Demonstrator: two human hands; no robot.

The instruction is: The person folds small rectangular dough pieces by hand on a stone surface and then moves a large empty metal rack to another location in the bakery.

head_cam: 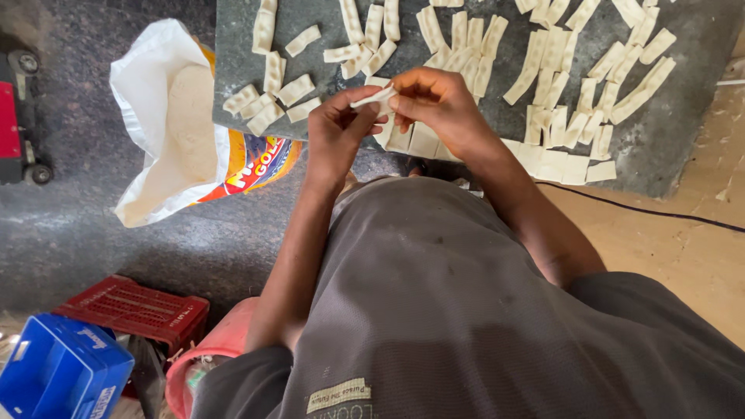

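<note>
Dough strip [374, 98], pale and narrow, sits pinched between both hands just above the near edge of the dark stone slab [683, 147]; the left hand [335, 128] closes thumb and fingertips on its lower end; the right hand [438, 99] curls its fingers round the upper end, holding it too; many more cut dough pieces [559, 77] lie scattered across the slab; an open white flour sack [167, 116] stands at the slab's left; a red crate [136, 310] and a blue crate [58, 368] rest on the floor below.
</note>
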